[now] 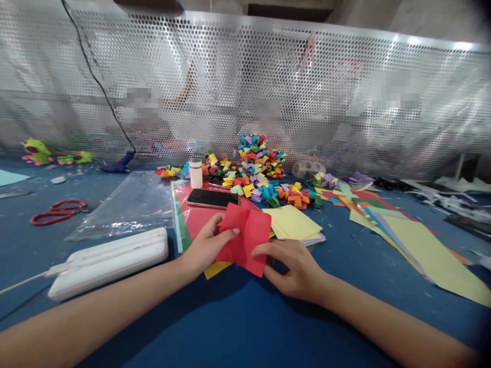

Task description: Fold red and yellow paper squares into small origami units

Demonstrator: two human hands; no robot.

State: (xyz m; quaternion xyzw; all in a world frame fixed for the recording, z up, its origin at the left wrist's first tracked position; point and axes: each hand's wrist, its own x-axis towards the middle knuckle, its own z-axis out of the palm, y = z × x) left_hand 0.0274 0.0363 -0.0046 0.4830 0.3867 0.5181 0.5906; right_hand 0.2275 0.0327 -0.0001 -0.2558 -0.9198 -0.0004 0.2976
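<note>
"Red paper sheet (pixel 256 230): state the finger condition."

"The left hand (pixel 207 244) grips the left side, thumb flat on the front face, other fingers mostly hidden behind it. The right hand (pixel 293 267) holds the right edge, index finger on the front, thumb at the lower right corner."

"Sheet location and form?"

"Raised between the 2 hands, in front of the phone (pixel 213 198). A crease runs down its face. A yellow paper (pixel 217 269) shows below its lower left edge; contact between the 2 cannot be told."

"Next zone outward?"

"The phone lies on a stack of coloured sheets (pixel 195 221), just beside a white cylinder (pixel 196 175), which stands upright. Pale yellow papers (pixel 293 221) lie beyond the right hand. Behind them: a tower of folded paper pieces (pixel 252 159)."

"Outer zone?"

"Left side — a white power bank (pixel 115 259) with a cable attached, a clear plastic bag (pixel 128 204), and red-handled scissors (pixel 57 212). Right side — fanned coloured papers (pixel 425 245). A perforated screen (pixel 230 61) stands along the rear of the blue table (pixel 238 327)."
</note>
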